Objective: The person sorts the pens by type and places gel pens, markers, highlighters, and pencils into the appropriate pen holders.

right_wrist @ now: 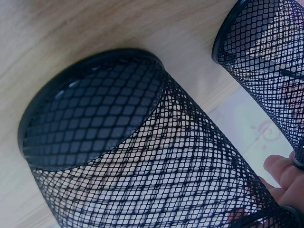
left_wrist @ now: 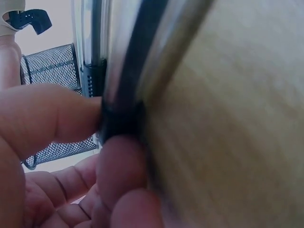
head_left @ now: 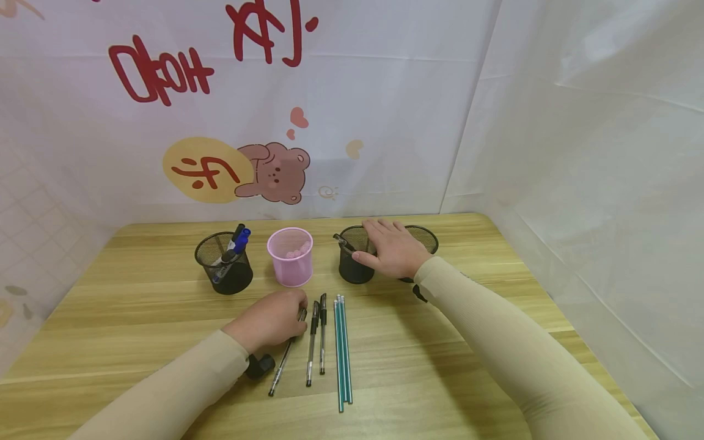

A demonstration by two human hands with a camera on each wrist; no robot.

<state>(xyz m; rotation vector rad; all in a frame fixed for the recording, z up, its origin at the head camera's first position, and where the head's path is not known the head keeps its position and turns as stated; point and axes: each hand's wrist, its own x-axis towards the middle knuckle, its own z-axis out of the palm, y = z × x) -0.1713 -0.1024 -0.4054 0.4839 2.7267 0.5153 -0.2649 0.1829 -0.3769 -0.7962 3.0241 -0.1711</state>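
Slanting over the bench (head_left: pixel 137 305), the pen (head_left: pixel 282 367) runs from near left up to the left hand (head_left: pixel 271 319), the closer one, which pinches its far end. Farther off, the right hand (head_left: pixel 395 249), fingers straight, is by a black cup (head_left: pixel 356 270).

There are three black mesh pen cups (head_left: pixel 235 279), one pink cup (head_left: pixel 293 273), three teal pencils (head_left: pixel 343 353) and three gel pens (head_left: pixel 311 345) outside the cups.
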